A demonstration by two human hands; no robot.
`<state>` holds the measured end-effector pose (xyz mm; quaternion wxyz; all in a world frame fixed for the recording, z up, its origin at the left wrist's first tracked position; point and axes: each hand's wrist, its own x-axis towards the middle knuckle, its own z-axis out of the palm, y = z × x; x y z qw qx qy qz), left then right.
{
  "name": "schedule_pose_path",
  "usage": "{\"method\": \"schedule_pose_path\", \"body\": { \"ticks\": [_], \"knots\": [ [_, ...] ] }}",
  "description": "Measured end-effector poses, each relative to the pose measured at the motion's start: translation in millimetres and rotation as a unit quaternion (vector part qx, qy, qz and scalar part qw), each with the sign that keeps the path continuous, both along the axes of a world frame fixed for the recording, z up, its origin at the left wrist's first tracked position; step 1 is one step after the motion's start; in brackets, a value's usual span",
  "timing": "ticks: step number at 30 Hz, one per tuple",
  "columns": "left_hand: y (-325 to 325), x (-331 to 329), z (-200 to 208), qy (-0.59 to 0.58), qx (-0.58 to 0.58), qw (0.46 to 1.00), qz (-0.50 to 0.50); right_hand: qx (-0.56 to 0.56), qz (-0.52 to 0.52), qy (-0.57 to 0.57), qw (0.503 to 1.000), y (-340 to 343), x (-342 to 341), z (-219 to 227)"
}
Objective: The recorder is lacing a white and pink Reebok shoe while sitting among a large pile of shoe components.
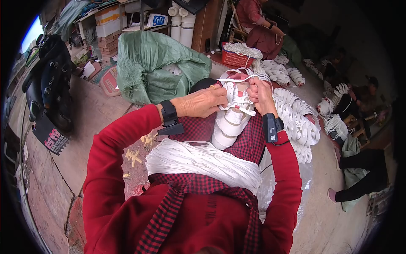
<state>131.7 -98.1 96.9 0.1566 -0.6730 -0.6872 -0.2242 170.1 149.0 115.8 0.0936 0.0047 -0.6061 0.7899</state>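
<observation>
A white shoe upper with pinkish-red patches rests tilted between my knees, its toe toward me. White toe pieces are stacked beneath it. A white shoelace loops across its top and criss-crosses the eyelets. On the left edge of the upper, my left hand is closed, fingertips pinched at the eyelet side. My right hand is closed at the upper's right side, with the lace running into its fingers. Across my lap lies a thick bundle of white laces, over a red-and-black checked apron.
A green woven sack stands ahead on the left, a dark scooter farther left. Strings of white laced uppers lie on my right. Behind them is a red basket of white laces. Other people sit at the back and right.
</observation>
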Motion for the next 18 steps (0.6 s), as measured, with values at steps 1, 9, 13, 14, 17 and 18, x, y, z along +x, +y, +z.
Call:
{"method": "schedule_pose_path", "body": {
  "ticks": [1, 9, 13, 14, 17, 18],
  "knots": [
    [2, 0, 0, 0.001, -0.001, 1.000, 0.000, 0.028, -0.004, -0.004, 1.000, -3, 1, 5],
    [8, 17, -1, -0.052, 0.046, 0.996, -0.058, 0.158, 0.053, 0.052, 0.985, -11, -13, 4],
    [14, 12, -10, 0.015, 0.175, 0.978, 0.109, 0.139, 0.076, 0.031, 0.987, -15, -14, 9],
    [16, 12, -10, 0.009, 0.188, 0.963, 0.195, 0.141, 0.070, 0.027, 0.987, -16, -13, 9],
    [17, 13, -21, -0.044, 0.138, 0.971, 0.188, 0.141, 0.071, 0.014, 0.987, -13, -16, 8],
    [14, 17, -24, -0.086, 0.098, 0.977, 0.171, 0.140, 0.080, 0.003, 0.987, -11, -17, 8]
  ]
}}
